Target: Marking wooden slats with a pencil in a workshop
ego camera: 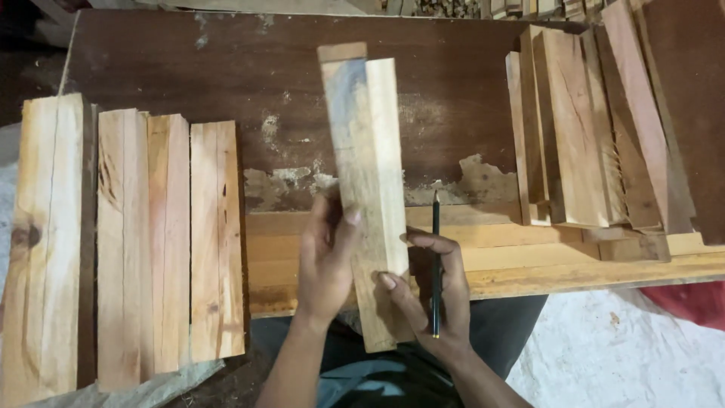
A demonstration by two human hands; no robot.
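A long pale wooden block (368, 159) stands lengthways in the middle of the view, over a dark brown workbench (189, 60). My left hand (326, 257) grips its left side near the lower end, thumb on the top face. My right hand (432, 291) steadies the block's lower right edge with the thumb and forefinger. A dark pencil (436, 261) is tucked upright between the fingers of that same hand, point facing away from me.
Several similar pale blocks (121, 242) lie side by side on the left, overhanging the bench. A stack of reddish wooden pieces (589, 128) fills the right side. Light planks (529, 257) run along the bench's near edge. White sheeting (619, 355) covers the floor.
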